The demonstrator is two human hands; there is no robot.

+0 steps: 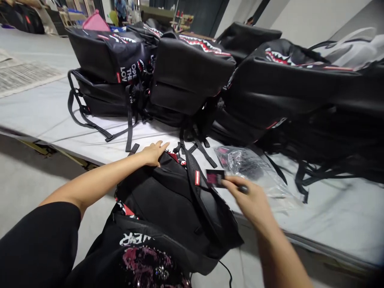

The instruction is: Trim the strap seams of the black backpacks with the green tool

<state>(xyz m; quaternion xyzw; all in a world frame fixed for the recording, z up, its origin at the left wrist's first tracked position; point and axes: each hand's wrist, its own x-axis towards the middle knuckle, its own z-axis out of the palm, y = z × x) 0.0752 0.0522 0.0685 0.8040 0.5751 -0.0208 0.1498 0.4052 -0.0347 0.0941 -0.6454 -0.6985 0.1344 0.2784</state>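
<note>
A black backpack (168,200) leans between my body and the table edge, its straps toward the table. My left hand (154,154) rests on the top of this backpack with its fingers spread. In my right hand (247,198), thumb and fingers pinch a small dark card with pink print (215,177), blurred by motion, just right of the strap with a red label (197,177). A dark rounded thing (243,189) also shows at the fingers of that hand. Beyond it, a clear plastic bag (252,168) with items inside lies on the table.
Stacked black bags (192,76) with shark-mouth prints stand across the white table (39,108). Loose straps (129,120) hang down from them. White translucent plastic (360,54) lies at the right back. Far behind, a person in blue (121,9) is partly visible.
</note>
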